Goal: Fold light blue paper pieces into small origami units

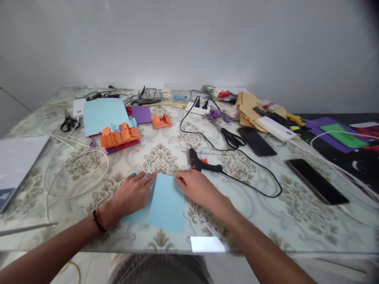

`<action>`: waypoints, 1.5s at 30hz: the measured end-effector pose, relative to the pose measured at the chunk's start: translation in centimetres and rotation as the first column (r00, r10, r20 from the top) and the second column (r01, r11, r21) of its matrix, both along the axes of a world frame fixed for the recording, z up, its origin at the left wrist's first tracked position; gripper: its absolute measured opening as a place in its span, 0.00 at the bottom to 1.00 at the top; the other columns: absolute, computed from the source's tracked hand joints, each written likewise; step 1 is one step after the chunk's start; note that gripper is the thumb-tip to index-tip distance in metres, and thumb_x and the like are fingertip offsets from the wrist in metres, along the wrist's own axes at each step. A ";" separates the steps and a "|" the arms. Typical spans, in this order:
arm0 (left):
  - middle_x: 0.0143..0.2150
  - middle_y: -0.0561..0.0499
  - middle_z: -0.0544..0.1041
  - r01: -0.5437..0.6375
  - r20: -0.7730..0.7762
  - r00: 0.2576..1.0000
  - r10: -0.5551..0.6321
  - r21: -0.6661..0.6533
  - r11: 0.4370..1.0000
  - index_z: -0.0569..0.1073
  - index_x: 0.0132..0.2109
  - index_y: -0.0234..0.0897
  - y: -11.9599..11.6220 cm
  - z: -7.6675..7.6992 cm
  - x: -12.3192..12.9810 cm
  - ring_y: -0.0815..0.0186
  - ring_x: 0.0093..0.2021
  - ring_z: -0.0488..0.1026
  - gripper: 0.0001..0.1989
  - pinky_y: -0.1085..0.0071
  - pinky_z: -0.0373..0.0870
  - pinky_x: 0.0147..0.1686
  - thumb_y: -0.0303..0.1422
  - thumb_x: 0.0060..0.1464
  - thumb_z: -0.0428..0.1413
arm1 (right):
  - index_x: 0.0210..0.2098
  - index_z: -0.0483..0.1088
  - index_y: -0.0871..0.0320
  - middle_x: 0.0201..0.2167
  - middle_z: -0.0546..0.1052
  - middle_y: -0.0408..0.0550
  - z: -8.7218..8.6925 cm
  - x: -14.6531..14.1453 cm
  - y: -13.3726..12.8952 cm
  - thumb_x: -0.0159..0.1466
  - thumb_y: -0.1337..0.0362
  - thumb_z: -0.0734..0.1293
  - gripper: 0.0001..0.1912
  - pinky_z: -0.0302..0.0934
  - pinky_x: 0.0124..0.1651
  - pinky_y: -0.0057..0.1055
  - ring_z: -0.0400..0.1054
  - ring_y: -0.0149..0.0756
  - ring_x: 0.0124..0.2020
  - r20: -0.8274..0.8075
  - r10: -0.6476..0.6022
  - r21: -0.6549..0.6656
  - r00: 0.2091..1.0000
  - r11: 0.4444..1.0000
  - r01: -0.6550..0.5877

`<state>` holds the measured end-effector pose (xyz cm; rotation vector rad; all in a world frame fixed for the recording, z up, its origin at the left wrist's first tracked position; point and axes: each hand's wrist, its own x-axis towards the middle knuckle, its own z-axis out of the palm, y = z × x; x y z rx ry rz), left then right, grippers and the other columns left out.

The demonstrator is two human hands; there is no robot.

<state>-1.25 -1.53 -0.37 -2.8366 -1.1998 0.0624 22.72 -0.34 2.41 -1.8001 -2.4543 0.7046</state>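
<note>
A light blue sheet of paper (167, 203) lies in front of me near the table's front edge, with a raised or cut line down its middle. My left hand (134, 190), with a ring and a dark bracelet, lies over the left part of the paper, its fingers stretched onto the top edge. My right hand (197, 185) is closed at the upper right corner of the paper, thumb and index finger together on it. Just beyond the right hand lies a black glue gun (204, 162) with its cable running right.
Folded orange paper pieces (120, 136), a larger light blue sheet (103, 114) and a purple square (141, 114) lie at the back left. Black-handled scissors (232, 139), two phones (316, 180), a power strip (198, 107) and looping cables are on the right and behind.
</note>
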 end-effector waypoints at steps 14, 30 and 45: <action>0.54 0.35 0.77 -0.052 0.136 0.989 0.057 -0.043 0.998 0.68 0.66 0.27 -0.9 0.0 -0.3 0.48 0.52 0.74 0.24 0.50 0.73 0.51 0.28 0.67 0.46 | 0.34 0.76 0.58 0.26 0.80 0.48 0.6 0.9 -0.2 0.72 0.60 0.65 0.13 0.52 0.31 0.31 0.72 0.39 0.28 -0.129 -0.054 -0.029 0.990 0.998 0.051; 0.75 0.37 0.58 -0.027 0.251 0.967 0.036 -0.042 0.999 0.58 0.72 0.27 -3.1 -1.3 -0.8 0.54 0.77 0.50 0.27 0.50 0.51 0.74 0.28 0.70 0.43 | 0.23 0.68 0.55 0.21 0.78 0.47 -0.3 1.7 -2.9 0.70 0.63 0.65 0.18 0.54 0.31 0.31 0.71 0.39 0.24 -0.164 -0.200 -0.126 0.966 0.975 0.181; 0.76 0.39 0.55 -0.030 0.215 0.976 0.043 -0.064 0.997 0.57 0.73 0.25 -3.4 -0.8 -0.8 0.53 0.77 0.47 0.28 0.51 0.50 0.74 0.31 0.71 0.44 | 0.26 0.69 0.57 0.25 0.79 0.50 -0.9 2.0 -3.1 0.70 0.61 0.65 0.15 0.50 0.32 0.31 0.70 0.40 0.28 -0.075 -0.138 -0.086 0.988 0.988 0.131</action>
